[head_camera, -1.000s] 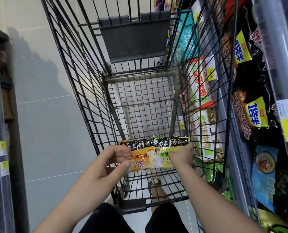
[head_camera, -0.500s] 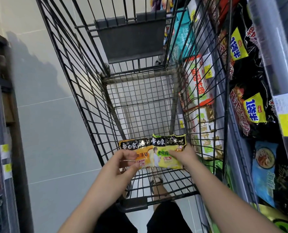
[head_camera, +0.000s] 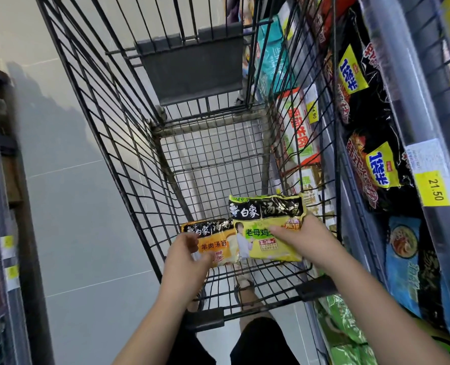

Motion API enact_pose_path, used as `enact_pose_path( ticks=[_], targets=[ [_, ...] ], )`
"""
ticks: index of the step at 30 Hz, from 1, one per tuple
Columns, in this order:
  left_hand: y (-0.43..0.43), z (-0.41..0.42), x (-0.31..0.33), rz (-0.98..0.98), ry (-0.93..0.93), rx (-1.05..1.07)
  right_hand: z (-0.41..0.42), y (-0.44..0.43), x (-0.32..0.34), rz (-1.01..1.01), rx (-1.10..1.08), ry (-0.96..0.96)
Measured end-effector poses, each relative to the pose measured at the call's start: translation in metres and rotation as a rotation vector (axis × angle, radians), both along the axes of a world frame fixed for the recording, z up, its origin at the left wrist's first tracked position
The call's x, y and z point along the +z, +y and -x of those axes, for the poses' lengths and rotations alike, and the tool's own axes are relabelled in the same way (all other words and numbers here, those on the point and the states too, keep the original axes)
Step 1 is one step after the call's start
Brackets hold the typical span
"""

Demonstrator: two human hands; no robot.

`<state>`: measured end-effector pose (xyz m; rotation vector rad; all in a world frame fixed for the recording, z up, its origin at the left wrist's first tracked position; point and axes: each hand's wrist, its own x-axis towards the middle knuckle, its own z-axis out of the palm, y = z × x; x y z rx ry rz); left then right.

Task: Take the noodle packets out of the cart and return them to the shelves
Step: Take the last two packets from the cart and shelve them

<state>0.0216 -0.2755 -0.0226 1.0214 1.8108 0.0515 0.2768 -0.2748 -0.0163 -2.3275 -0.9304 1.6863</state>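
Note:
Two noodle packets are held inside the near end of a black wire cart (head_camera: 129, 143). My left hand (head_camera: 185, 255) grips the orange packet (head_camera: 217, 243) by its left edge. My right hand (head_camera: 301, 239) grips the yellow-green packet (head_camera: 263, 227) at its right side, thumb across the front. The yellow-green packet sits higher and overlaps the orange one's right edge. Both packets hang just above the cart's mesh floor.
Shelves (head_camera: 413, 143) on the right hold black, blue, green and white noodle packs, with a yellow price tag (head_camera: 434, 188) on the rail. The cart's grey child-seat flap (head_camera: 192, 69) stands at the far end. Another shelf unit (head_camera: 0, 233) lines the left. Grey floor tiles lie between.
The yellow-green packet has risen and tilted up in my right hand, separating from the orange one. My left hand has closed on the orange packet's left edge.

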Motion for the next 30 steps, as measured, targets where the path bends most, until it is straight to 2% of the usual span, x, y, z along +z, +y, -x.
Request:
enact_pose_path(
  ticks=[7,13,22,25,27,30],
  targets=[
    [-0.004,-0.008,-0.029,0.051,0.024,0.12,-0.021,-0.009,0.057,-0.082,-0.024,0.055],
    [-0.011,-0.021,-0.064,0.056,0.085,0.205,-0.038,-0.017,0.079,-0.107,-0.101,0.136],
    [-0.003,-0.021,-0.134,0.218,0.177,0.177,-0.051,-0.039,0.103,-0.199,-0.286,0.26],
    [-0.014,-0.011,-0.186,0.206,0.223,0.194,-0.053,-0.048,0.106,-0.213,-0.348,0.31],
    [-0.015,-0.018,-0.179,0.169,0.287,0.163,-0.054,-0.053,0.106,-0.214,-0.376,0.326],
    [-0.011,-0.037,-0.133,0.096,0.284,0.144,-0.056,-0.058,0.105,-0.224,-0.393,0.335]
  ],
)
